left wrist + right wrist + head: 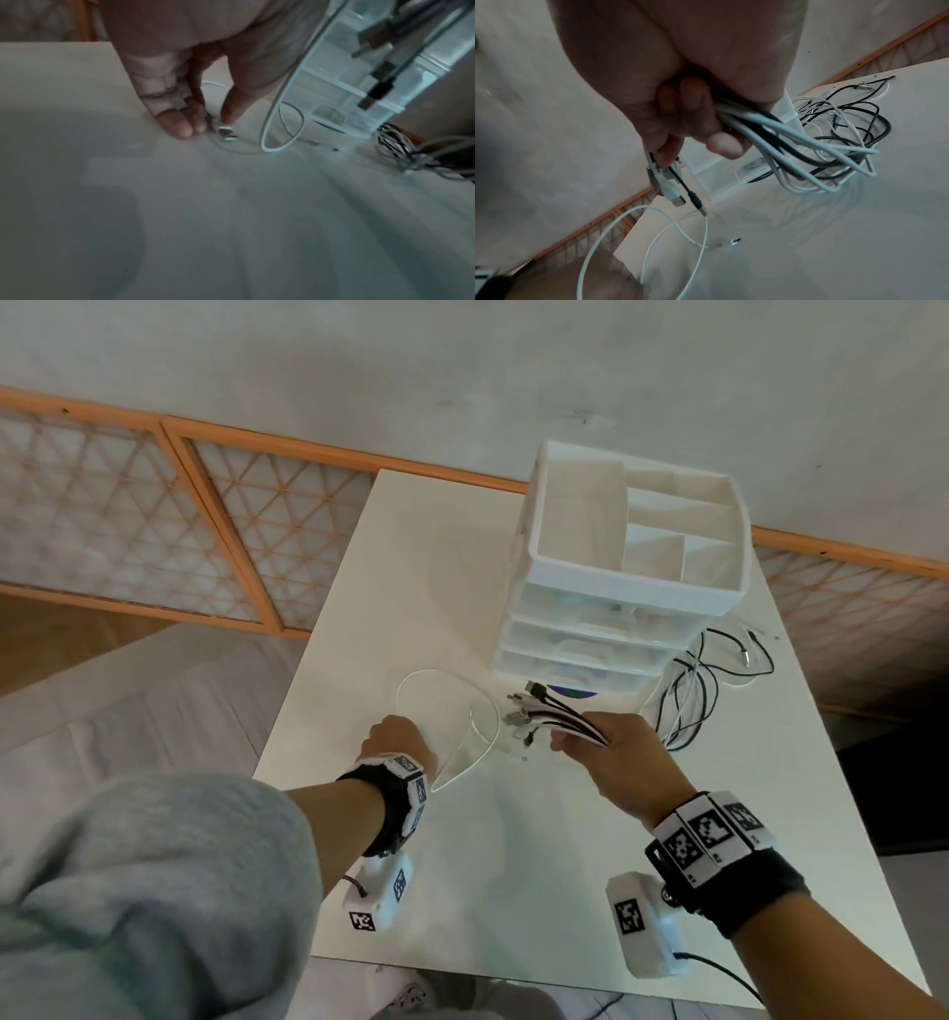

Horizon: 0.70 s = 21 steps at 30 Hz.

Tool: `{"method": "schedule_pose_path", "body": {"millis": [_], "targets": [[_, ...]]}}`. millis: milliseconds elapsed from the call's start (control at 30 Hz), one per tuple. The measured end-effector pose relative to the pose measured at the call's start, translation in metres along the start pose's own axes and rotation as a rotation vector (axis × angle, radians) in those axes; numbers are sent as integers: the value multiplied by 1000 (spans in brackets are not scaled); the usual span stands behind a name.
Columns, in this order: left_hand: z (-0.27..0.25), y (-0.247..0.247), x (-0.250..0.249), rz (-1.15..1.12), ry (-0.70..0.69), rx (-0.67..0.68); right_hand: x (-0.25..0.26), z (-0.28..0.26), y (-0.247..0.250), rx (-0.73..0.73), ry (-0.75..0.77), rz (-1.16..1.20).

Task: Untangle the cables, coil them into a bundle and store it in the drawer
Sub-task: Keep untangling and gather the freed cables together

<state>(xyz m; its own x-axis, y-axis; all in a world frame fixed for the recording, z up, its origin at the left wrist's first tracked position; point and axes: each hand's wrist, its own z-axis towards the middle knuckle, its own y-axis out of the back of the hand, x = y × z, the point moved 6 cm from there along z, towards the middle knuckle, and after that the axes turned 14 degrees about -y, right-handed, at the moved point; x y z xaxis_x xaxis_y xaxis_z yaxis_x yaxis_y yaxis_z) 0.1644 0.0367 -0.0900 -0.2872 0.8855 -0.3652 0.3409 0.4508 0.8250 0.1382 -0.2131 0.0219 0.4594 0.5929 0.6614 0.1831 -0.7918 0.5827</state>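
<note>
My right hand (590, 739) grips a bunch of black and white cables (777, 134) just behind their plugs (529, 711), which fan out to the left above the table. The rest of these cables trails in a tangle (703, 683) to the right of the drawer unit (580, 654). My left hand (393, 737) is down on the table, thumb and fingers pinching the plug end (227, 133) of a thin white cable (447, 683) that lies in a loose loop between both hands. The drawers look closed.
The white drawer unit carries an open divided tray (544, 541) on top and stands at the back of the white table (513, 891). The table's left edge runs close by my left hand. A wooden lattice screen (154, 516) stands behind.
</note>
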Motion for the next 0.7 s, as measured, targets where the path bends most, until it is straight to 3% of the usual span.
{"method": "schedule_pose_path", "body": {"millis": [267,333,467,567,700], "targets": [[-2,17,6,84,-106,64,-3,-4,14,-12,7,54],[-2,46,-7,134,-227,35,2,-3,21,-28,22,84],[-10,139,-52,30,-584,-173,13,1,43,-80,33,225],[-39,178,-88,22,-824,-91,30,-3,58,-88,103,337],[-81,164,-131,-90,-969,72,61,-15,63,-52,243,317]]}}
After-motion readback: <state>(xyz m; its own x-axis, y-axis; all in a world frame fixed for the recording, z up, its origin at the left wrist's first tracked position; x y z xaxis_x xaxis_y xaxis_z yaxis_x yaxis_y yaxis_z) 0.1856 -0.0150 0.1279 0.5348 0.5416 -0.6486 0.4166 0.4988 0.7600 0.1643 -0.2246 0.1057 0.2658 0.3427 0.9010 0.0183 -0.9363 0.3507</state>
